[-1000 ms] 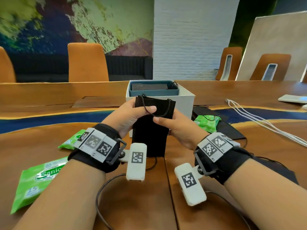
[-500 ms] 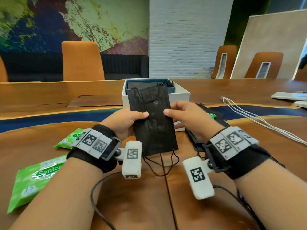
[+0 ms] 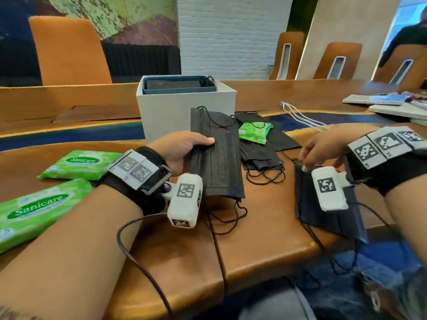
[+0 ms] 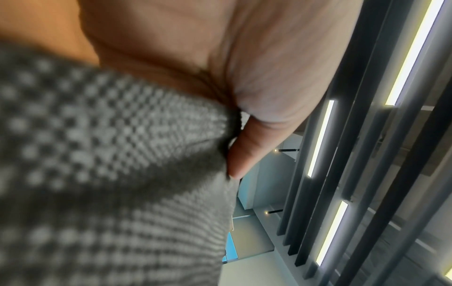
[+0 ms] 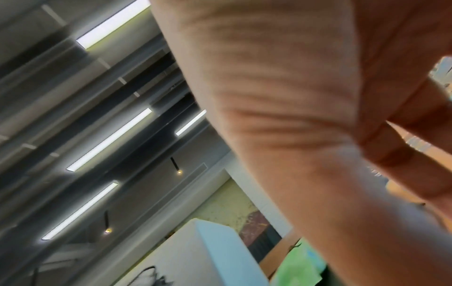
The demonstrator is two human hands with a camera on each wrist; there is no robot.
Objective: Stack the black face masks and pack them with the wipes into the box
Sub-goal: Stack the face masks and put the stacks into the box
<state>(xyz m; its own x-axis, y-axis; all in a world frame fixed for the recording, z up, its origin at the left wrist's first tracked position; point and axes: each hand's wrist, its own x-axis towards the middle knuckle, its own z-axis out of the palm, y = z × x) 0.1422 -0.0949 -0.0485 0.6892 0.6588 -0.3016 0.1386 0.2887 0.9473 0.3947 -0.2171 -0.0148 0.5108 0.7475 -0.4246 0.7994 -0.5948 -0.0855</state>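
Note:
My left hand (image 3: 198, 144) grips a black face mask (image 3: 217, 162) by its left edge, thumb on top, and holds it tilted in front of the white box (image 3: 166, 112). In the left wrist view the mask fabric (image 4: 110, 154) fills the frame under my thumb (image 4: 244, 151). My right hand (image 3: 309, 162) hangs over a second black mask (image 3: 307, 204) lying flat at the table's right; its fingertips are at the mask's far edge and grip nothing I can see. More black masks (image 3: 261, 155) lie piled beside the box, with a small green wipes pack (image 3: 254, 132) on them.
Two green Sanicare wipes packs (image 3: 78, 162) (image 3: 34, 211) lie at the left. The box holds a blue-grey tray (image 3: 178, 85) with dark contents. White cords (image 3: 298, 114) and papers (image 3: 392, 105) sit far right. The table's front edge runs close under the right mask.
My right hand let go of the held mask and moved right and down to the mask on the table. The left hand alone keeps the first mask, now lower.

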